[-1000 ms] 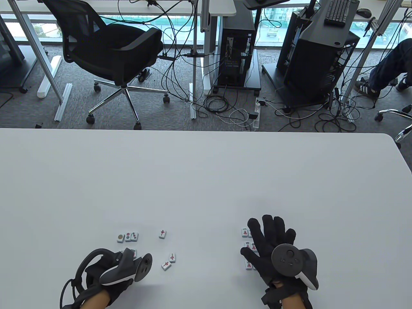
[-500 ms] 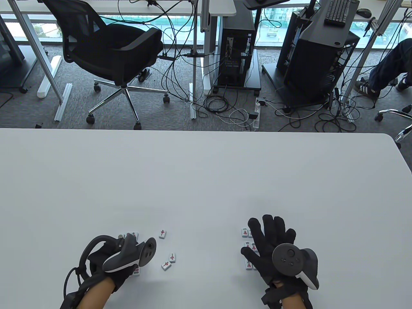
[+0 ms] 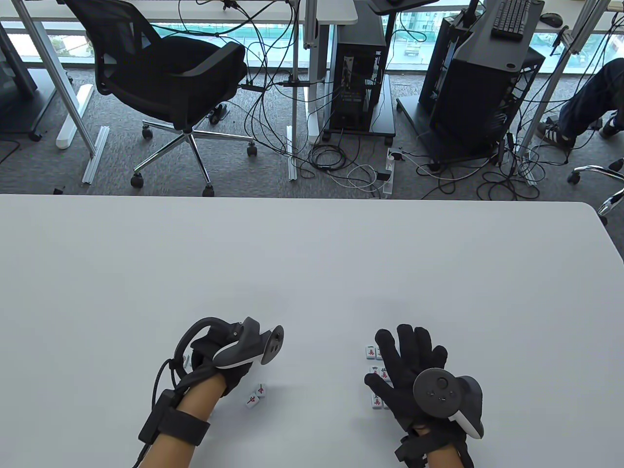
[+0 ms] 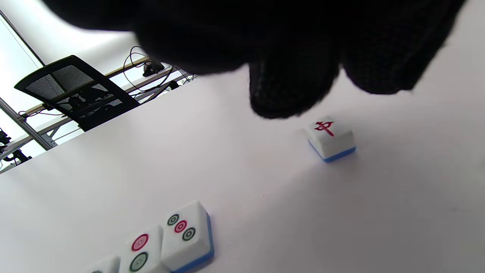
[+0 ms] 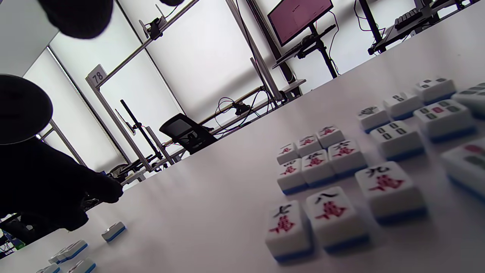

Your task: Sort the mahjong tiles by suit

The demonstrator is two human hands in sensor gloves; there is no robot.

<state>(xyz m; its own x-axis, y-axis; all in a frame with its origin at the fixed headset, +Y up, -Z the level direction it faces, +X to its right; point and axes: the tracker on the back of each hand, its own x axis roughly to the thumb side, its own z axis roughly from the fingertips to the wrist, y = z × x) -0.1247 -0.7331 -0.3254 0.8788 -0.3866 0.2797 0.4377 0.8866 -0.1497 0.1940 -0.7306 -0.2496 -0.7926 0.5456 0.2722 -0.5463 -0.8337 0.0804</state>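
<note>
Fingers (image 4: 291, 94) of my left hand (image 3: 219, 356) hang over the red-character tile (image 4: 330, 138), tips just above and behind it, not touching; whether they are curled or straight I cannot tell. That tile lies alone, face up, right of the dot tiles (image 4: 166, 240). Two more red tiles (image 3: 256, 395) sit beside the left wrist. Further right, my right hand (image 3: 409, 370) lies flat, fingers spread, over the character-suit rows (image 5: 322, 178). I judge the left hand nearer the lone tile.
</note>
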